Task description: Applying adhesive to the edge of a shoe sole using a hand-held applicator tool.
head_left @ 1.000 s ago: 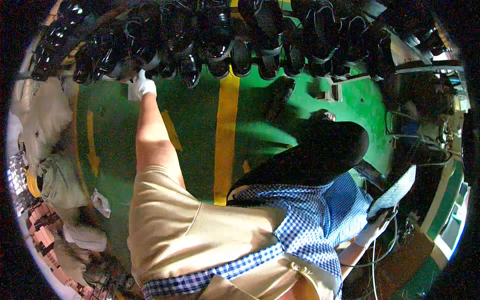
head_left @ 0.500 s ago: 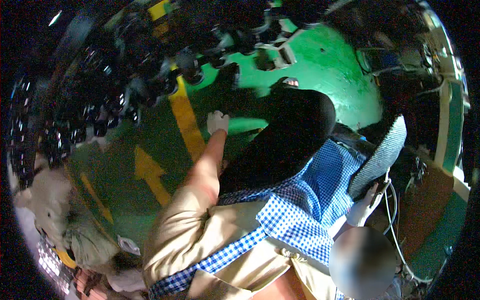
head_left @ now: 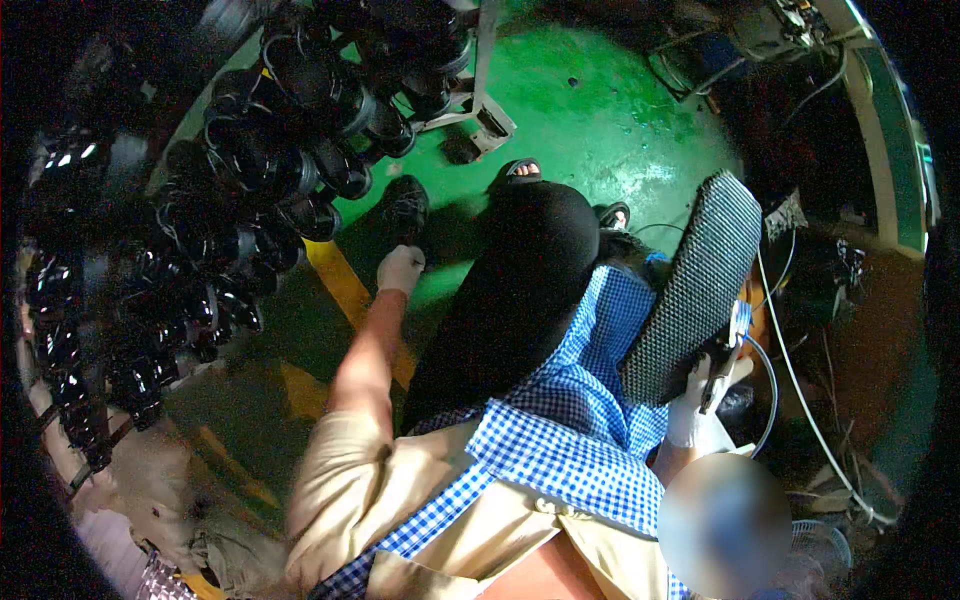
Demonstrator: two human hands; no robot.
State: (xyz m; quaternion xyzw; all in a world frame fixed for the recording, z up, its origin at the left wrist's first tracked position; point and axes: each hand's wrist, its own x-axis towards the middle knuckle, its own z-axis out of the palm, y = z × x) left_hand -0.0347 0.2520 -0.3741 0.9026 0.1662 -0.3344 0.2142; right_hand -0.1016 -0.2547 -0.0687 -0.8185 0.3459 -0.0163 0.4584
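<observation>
My left hand (head_left: 400,269), in a white glove, is closed at the end of my stretched-out arm. Whatever its fingers hold, if anything, is hidden. Just beyond it, a black shoe (head_left: 405,207) appears to stand on the floor; I cannot tell whether the hand touches it. At the right, my right hand (head_left: 688,418), also gloved, grips a metal hand tool (head_left: 722,376) with a blue fitting and a thin hose. A long grey textured pad (head_left: 697,285) lies beside that hand, along my blue checked apron (head_left: 570,455).
Crowded black shoes (head_left: 255,150) hang at the upper left, near a pale metal rack leg (head_left: 493,127). Cables (head_left: 795,370) loop down the right side. Yellow markings (head_left: 340,285) cross the green floor (head_left: 600,95). A fan cage (head_left: 820,545) shows at the lower right.
My view has turned and is sharper. My left hand has reached farther forward, nearer the black shoe. The right hand and its tool show more fully, with the textured pad farther left in view.
</observation>
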